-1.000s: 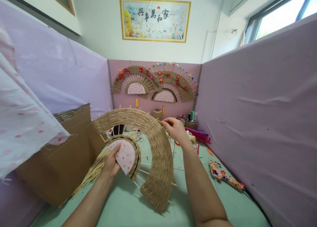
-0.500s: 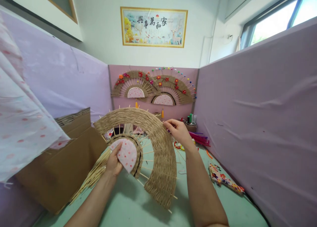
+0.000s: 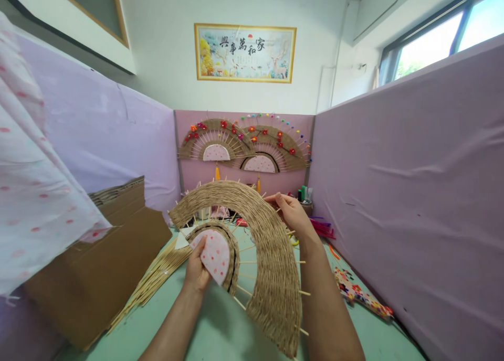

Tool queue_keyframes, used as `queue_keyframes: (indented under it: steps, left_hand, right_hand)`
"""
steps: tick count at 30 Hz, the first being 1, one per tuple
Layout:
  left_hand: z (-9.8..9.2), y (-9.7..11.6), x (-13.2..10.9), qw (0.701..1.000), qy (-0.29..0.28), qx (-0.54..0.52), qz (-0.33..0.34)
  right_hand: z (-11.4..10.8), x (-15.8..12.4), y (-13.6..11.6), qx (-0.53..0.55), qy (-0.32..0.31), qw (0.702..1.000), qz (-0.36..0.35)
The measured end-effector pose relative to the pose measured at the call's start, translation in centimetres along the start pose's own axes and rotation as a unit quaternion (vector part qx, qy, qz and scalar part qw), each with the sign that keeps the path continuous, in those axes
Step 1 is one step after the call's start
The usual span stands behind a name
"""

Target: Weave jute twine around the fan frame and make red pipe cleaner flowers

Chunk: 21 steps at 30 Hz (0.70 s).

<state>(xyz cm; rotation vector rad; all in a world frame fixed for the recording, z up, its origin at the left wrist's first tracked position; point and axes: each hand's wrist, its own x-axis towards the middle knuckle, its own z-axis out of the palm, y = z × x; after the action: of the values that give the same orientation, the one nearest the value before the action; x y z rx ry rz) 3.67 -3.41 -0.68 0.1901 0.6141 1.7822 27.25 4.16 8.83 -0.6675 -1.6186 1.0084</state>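
A half-round fan (image 3: 275,245) of woven brown twine on thin wooden sticks is held up, tilted, over the table. At its centre is a white half-circle of cloth with pink dots (image 3: 216,253), edged with twine and a black line. My left hand (image 3: 198,269) grips this centre piece, thumb in front and the other fingers hidden behind. My right hand (image 3: 291,214) is at the fan's upper right outer edge, thumb and fingers closed about the rim near the stick ends; some fingertips are hidden behind it.
Cardboard (image 3: 98,266) leans at left beside a bundle of thin sticks (image 3: 151,282) and dotted cloth (image 3: 35,193). Two decorated fans (image 3: 289,140) hang on the back panel. A floral-patterned tool (image 3: 364,295) lies at right, near purple-pink stems (image 3: 322,227) and a pen holder (image 3: 305,208).
The fan has shifted right and slightly down in view, with my left hand still on its centre. My right hand has moved slightly right along with the outer edge.
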Motion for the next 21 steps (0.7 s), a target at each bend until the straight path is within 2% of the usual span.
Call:
queue_keyframes:
  steps: [4, 9, 12, 18, 21]
  left_hand:
    - [-0.5, 0.3, -0.1, 1.0, 0.01, 0.005, 0.001]
    - [-0.5, 0.6, -0.1, 1.0, 0.006, -0.006, 0.027]
    - [-0.6, 0.8, 0.0, 0.999, 0.01, -0.01, 0.038]
    - [-1.0, 1.1, 0.6, 0.998, 0.006, -0.018, 0.059]
    - [-1.1, 1.2, 0.7, 0.997, 0.01, -0.026, 0.066]
  right_hand:
    - [0.6, -0.1, -0.2, -0.006, -0.003, 1.0, 0.011]
    - [0.9, -0.2, -0.8, -0.004, 0.037, 0.999, 0.005]
    - [0.6, -0.2, -0.7, -0.013, 0.053, 0.998, -0.008]
    - [-0.6, 0.1, 0.2, -0.105, 0.084, 0.989, -0.057]
    - [-0.9, -0.1, 0.0, -0.124, 0.071, 0.988, -0.051]
